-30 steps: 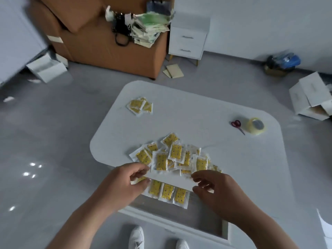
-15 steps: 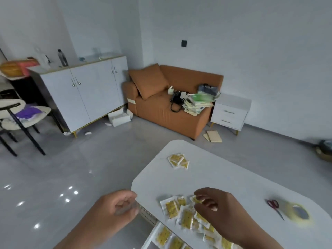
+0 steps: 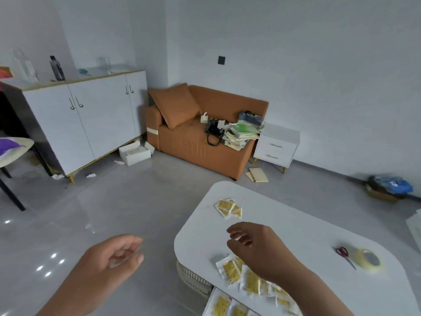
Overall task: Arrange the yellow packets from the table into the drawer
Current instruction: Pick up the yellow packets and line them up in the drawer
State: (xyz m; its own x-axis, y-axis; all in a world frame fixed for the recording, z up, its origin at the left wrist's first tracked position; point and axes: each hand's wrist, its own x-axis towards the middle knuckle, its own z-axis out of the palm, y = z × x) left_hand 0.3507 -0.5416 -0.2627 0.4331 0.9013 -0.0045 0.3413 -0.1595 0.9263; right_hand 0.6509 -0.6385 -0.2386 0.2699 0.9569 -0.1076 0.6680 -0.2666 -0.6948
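A white table (image 3: 296, 226) carries a small group of yellow packets (image 3: 228, 207) near its far left corner. A bigger pile of yellow packets (image 3: 247, 275) lies at the near edge. Below that edge the open drawer (image 3: 210, 298) shows at the bottom of the view, with yellow packets (image 3: 220, 304) laid flat inside. My right hand (image 3: 257, 247) hovers over the table between the two groups, fingers loosely curled and apart, with nothing clearly in it. My left hand (image 3: 109, 263) hangs over the floor left of the table, fingers curled; a pale blur sits between thumb and fingers.
Red-handled scissors (image 3: 342, 253) and a roll of clear tape (image 3: 369, 261) lie on the table's right side. Across the grey floor stand an orange sofa (image 3: 205, 137) with clutter, a white cabinet (image 3: 86, 119), a small nightstand (image 3: 275, 147) and an open white box (image 3: 134, 152).
The view has swung up from the drawer to the room. Both hands left the drawer edge: the left moved out over the floor, the right rose over the table.
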